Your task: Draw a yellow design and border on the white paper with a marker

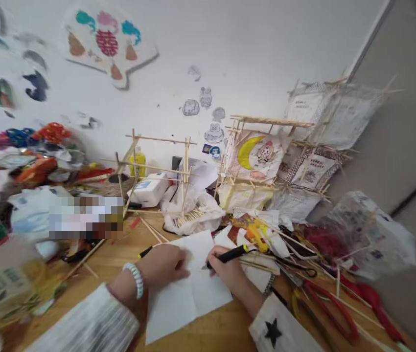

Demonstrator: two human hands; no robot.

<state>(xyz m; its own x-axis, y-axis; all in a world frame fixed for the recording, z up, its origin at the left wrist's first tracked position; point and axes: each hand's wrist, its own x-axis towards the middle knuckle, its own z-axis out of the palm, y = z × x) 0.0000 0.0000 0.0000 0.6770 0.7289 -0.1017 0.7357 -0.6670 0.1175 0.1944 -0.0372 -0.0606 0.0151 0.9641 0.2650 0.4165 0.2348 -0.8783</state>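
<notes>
And straight to the white paper (184,303), spread out on the wooden table (118,264), directly under both hands! Gripping a black marker (232,254) in the right hand (226,271), fingers clenched round the barrel, pointing it down at the sheet; cannot tell whether touching. Resting the left hand (167,266) on the sheet's upper left, fingers curled downward, cannot tell whether grasping anything. Looking just past the sheet now: spotting a white bag of sticks (193,215), then an open stick frame (156,168), then a moon picture (250,159) among sticks. Over to the right, finding red-handled scissors (331,313) near a crumpled plastic bag (373,234).
</notes>
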